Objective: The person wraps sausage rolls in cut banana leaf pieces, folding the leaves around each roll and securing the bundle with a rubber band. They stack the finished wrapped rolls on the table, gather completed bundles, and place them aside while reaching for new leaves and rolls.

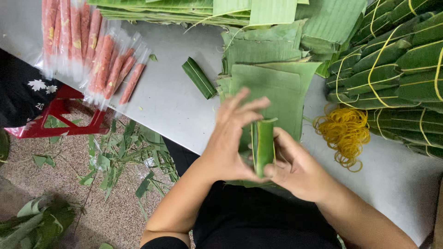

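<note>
Now leaf roll upright betw. both hands' grip, prob. pinched.

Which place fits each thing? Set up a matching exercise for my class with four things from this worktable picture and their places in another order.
Things:
1. leaf roll
2. yellow rubber bands
3. plastic-wrapped sausages
4. tied leaf bundles

Places:
A. stacked at the table's far right
B. loose pile right of the cut leaf stack
C. held between the left hand and right hand
D. at the table's left edge

Pairs: 1-C, 2-B, 3-D, 4-A
</note>
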Tool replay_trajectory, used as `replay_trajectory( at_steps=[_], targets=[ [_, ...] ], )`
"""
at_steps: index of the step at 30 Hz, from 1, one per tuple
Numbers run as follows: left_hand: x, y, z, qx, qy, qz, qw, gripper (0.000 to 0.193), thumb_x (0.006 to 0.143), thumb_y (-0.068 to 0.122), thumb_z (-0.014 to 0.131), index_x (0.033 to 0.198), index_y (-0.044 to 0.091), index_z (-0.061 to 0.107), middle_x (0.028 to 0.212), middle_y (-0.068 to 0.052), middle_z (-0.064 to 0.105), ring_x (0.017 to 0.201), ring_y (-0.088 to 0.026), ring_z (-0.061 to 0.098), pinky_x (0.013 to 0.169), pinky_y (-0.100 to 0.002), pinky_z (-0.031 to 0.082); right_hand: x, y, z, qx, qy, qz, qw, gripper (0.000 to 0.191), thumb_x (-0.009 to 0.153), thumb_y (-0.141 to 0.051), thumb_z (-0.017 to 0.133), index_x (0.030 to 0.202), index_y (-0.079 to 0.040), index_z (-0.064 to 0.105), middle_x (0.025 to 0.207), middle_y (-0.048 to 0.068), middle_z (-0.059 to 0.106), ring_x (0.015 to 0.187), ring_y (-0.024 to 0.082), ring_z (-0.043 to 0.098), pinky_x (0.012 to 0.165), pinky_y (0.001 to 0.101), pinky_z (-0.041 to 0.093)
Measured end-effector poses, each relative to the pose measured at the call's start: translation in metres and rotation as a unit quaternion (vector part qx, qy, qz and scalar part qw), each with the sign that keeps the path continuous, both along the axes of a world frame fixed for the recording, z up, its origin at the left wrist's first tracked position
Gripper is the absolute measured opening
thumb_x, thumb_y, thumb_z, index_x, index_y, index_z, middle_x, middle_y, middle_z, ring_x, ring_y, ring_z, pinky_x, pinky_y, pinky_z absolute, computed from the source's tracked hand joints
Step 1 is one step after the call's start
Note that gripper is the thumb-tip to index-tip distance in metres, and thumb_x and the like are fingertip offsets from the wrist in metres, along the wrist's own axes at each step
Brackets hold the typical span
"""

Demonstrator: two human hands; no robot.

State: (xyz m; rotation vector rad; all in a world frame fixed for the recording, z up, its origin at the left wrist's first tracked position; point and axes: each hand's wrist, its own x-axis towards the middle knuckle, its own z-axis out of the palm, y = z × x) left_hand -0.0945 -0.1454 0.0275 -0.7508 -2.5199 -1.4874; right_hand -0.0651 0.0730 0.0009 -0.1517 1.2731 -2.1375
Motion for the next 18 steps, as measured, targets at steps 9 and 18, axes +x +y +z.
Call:
replay_trajectory(
  at_steps=[9, 18],
  targets=[
    [-0.006, -0.050, 0.027, -0.046, -0.075, -0.177, 0.980, 0.105, 0.057, 0.053, 0.094, 0.145, 0.013, 0.050, 0.154, -0.011, 0.058, 0.154, -0.040, 0.042, 0.129, -0.062, 0.027, -0.065, 0.007, 0.002, 0.082, 0.006, 0.163, 0.983, 0.026, 0.097, -0.018, 0.065, 0.111, 0.003, 0.074, 0.093, 0.011, 0.077, 0.077, 0.016, 0.072, 0.067, 0.0325, 0.063],
    [-0.016, -0.094, 0.009, -0.334, -0.204, 0.279, 0.877, 0.102, 0.081, 0.042, 0.082, 0.161, 0.002, 0.033, 0.130, -0.017, 0.063, 0.121, -0.040, 0.057, 0.114, -0.051, 0.040, -0.147, -0.038, 0.048, 0.590, 0.643, -0.116, 0.474, 0.039, 0.089, -0.019, 0.080, 0.124, -0.004, 0.073, 0.151, 0.015, 0.048, 0.137, 0.043, 0.046, 0.105, 0.0504, 0.046]
  ],
)
